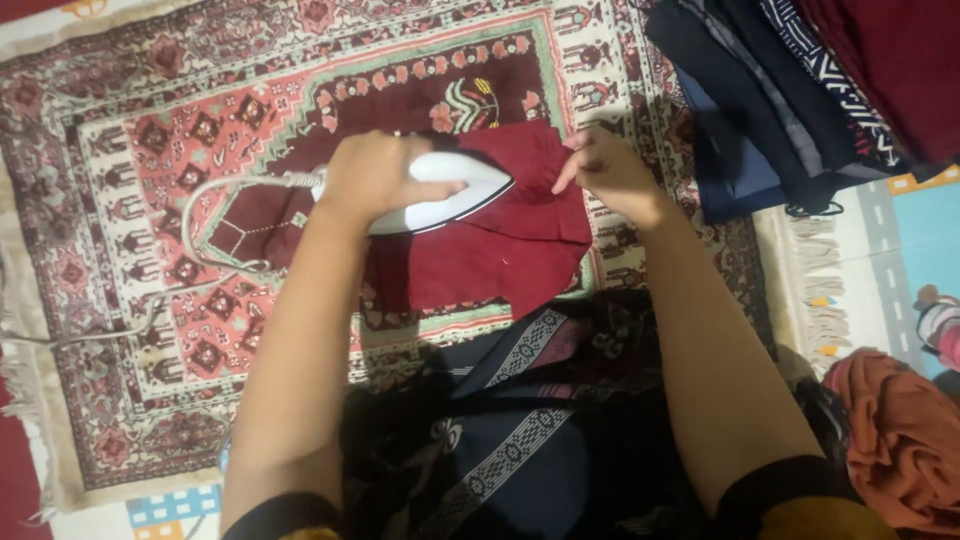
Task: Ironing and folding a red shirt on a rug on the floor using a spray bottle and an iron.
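A patterned prayer rug [150, 330] in reds, pinks and cream, with a pale fringe along its edges, covers most of the floor and carries everything being worked on. At the upper right, partly on the rug, lies a stack of folded clothes [800, 90] in navy, black and deep red, one piece printed with a white pattern. At the lower right edge sits a crumpled orange cloth [900, 440], on a pale play mat [910, 250] printed with roads. In the middle of the rug lies a dark red garment [500, 260], a plain maroon fabric spread mostly flat, its near edge straight and its upper right part rumpled into small folds. On its upper left part rests a white electric iron [450, 190] with a dark rim around the soleplate, its pointed nose aimed to the right; a pale cord [215, 190] loops away from its back over the rug to the left. The left hand [375, 175] is wrapped over the top of the iron, its grip clamped on the handle, which the fingers hide. The right hand [605, 170] rests at the garment's upper right edge, just beside the iron's nose, fingertips drawn together on a fold of the maroon cloth and pinching it.
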